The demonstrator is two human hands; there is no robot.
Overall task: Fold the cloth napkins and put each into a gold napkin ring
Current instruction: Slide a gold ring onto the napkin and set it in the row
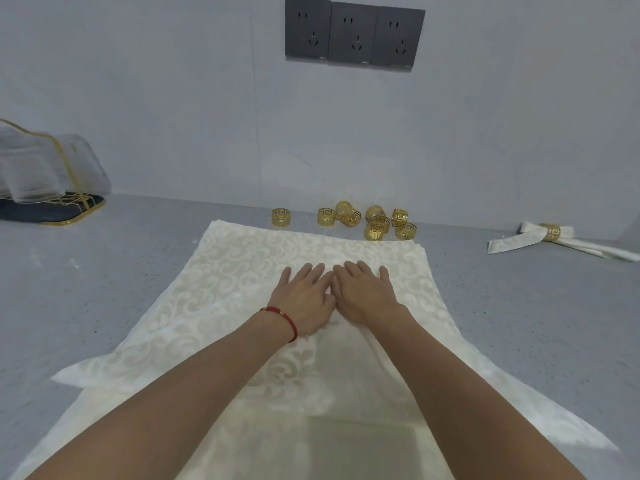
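Head view: both flat, holding nothing, left hand (304,299) and right hand (363,292) smoothing top napkin (242,271); next, probably folding it.

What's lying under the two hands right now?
Both hands, left hand and right hand, rest flat on the patterned cloth napkin. Layered edges suggest more napkins beneath; the count is hidden.

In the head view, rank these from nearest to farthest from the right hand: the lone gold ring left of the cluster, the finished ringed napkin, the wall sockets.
From the right hand:
1. Lone gold ring, ahead, slightly left.
2. Finished ringed napkin, far right on the counter.
3. Wall sockets, high on the wall.
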